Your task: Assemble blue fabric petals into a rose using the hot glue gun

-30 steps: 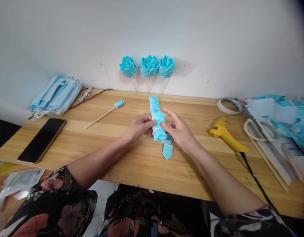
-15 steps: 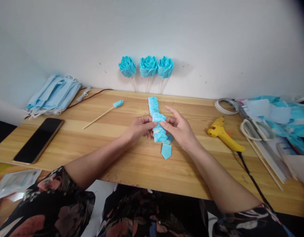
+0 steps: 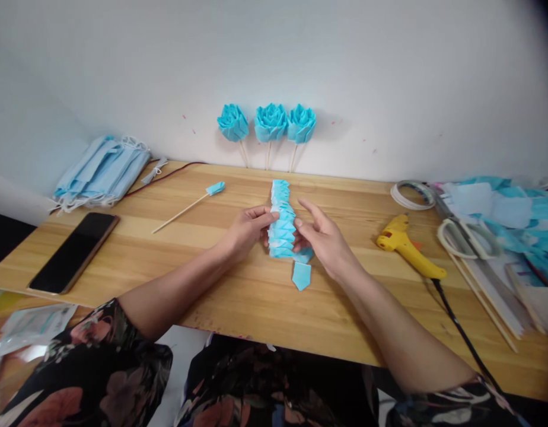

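A long overlapping row of folded light-blue fabric petals lies between my hands on the wooden table. My left hand pinches its left side, thumb on top and fingers partly hidden behind. On the right edge, my right hand holds the row with the thumb and curled lower fingers, while its index finger sticks out. One loose pointed petal lies just below the row, near another partly covered piece. To the left rests a thin wooden stick with a small rolled blue bud on its tip.
Three blue fabric flowers on sticks lean against the wall. At left are stacked face masks and a phone. At right lie a yellow glue gun with its cord, a tape roll, scissors, sticks and blue scraps.
My right thumb has slid off the top of the petal row to its right edge. The petals sit in a more even line. The whole view has shifted slightly.
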`<state>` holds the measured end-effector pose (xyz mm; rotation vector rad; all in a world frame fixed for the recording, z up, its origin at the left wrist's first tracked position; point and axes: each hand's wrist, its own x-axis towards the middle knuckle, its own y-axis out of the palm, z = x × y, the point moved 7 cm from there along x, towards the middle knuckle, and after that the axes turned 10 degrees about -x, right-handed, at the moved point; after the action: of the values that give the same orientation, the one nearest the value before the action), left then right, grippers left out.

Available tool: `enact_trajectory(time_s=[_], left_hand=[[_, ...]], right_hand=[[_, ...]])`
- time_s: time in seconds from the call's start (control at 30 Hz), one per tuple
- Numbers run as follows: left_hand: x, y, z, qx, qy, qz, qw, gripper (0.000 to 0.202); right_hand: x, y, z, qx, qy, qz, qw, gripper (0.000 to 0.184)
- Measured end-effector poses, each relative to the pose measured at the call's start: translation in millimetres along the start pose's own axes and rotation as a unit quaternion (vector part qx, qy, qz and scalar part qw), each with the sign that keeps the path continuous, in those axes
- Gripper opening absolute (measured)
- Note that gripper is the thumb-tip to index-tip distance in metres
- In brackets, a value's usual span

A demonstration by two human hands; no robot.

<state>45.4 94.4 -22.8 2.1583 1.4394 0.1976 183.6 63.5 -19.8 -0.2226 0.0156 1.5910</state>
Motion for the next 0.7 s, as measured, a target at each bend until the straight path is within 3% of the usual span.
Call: enact_trajectory(time_s=[0.13, 0.3, 0.47, 0.6, 0.7], left_hand=[[-0.9, 1.4, -1.4, 0.039, 0.006, 0.012, 0.999, 0.036], [-3.4, 8.4, 6.5, 0.116, -0.014, 0.063, 0.991, 0.044], [-3.4, 11.6, 11.4, 0.038, -0.040, 0.072, 0.996, 0.060], [-0.7, 7.1, 13.7, 0.005, -0.063, 0.051, 0.997, 0.052], [1.5, 3.0, 9.7, -0.012, -0.045, 0.040, 0.998, 0.043]], right_hand=[[-0.8, -5.8, 3.3, 0.030, -0.010, -0.028, 0.999, 0.059], [1.0, -3.8, 6.8, 0.031, -0.047, -0.005, 0.998, 0.066], [2.7, -4.4, 7.7, 0.041, -0.056, -0.007, 0.998, 0.061], [1.0, 2.0, 7.6, 0.044, -0.052, 0.020, 0.997, 0.062], [0.3, 2.7, 5.6, 0.009, -0.046, 0.021, 0.999, 0.064]])
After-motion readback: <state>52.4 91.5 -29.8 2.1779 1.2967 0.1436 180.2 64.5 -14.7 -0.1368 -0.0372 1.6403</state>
